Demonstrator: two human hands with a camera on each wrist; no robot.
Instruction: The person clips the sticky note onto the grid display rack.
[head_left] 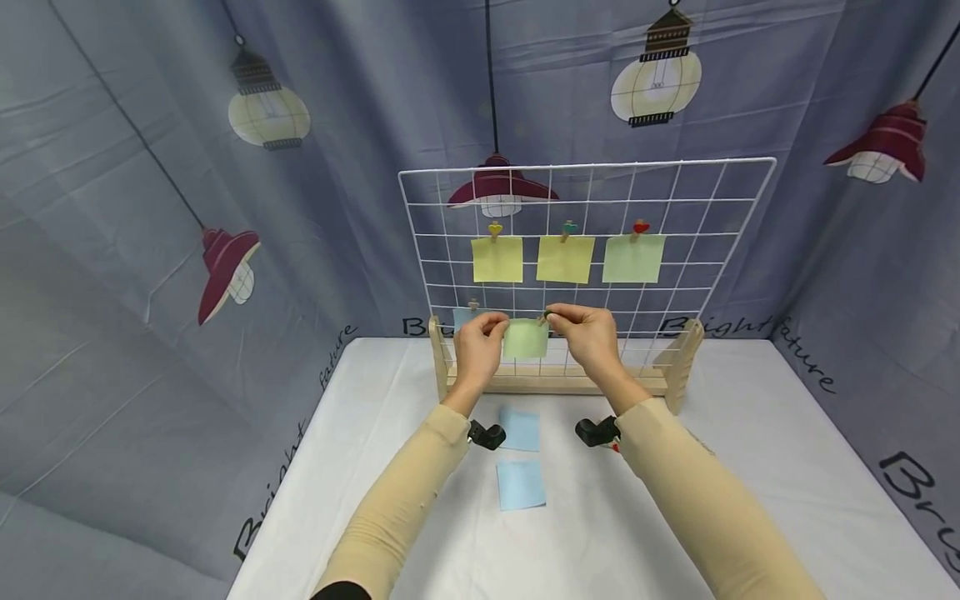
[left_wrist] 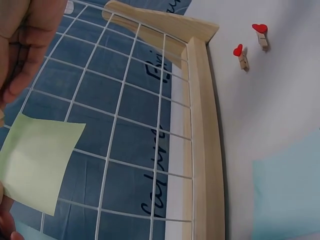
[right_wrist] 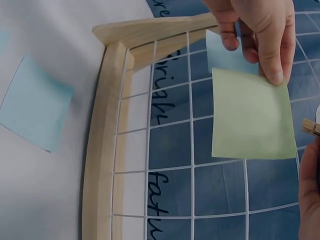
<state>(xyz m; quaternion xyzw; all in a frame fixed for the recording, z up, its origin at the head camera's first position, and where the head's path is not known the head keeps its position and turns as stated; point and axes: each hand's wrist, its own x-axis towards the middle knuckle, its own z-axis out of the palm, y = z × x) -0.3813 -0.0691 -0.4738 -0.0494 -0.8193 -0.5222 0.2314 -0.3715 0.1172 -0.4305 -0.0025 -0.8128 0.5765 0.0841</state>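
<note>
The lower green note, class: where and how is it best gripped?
Probably pinch the lower green note by its upper-left corner, from the left: the thin sheet hangs upright, and the right hand holds a clothespin near its upper-right corner.

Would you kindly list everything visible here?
Table: 1, white, lower centre
Wooden stand: 1, pale, on table
Wire grid: 1, white, in the stand
Backdrop: 1, blue-grey, behind table
Yellow notes: 2, yellow, grid's upper row
Green notes: 2, pale green, one in upper row, one held lower
Blue notes: 3, light blue, one lower-left on grid, two on table
Clips: 7, red, yellow, teal, two unclear, on notes, table, one held
Wrist cameras: 2, black, at wrists
Sleeves: 2, beige, on arms
Left hand: 1, pinching green note
Right hand: 1, holding clip
</note>
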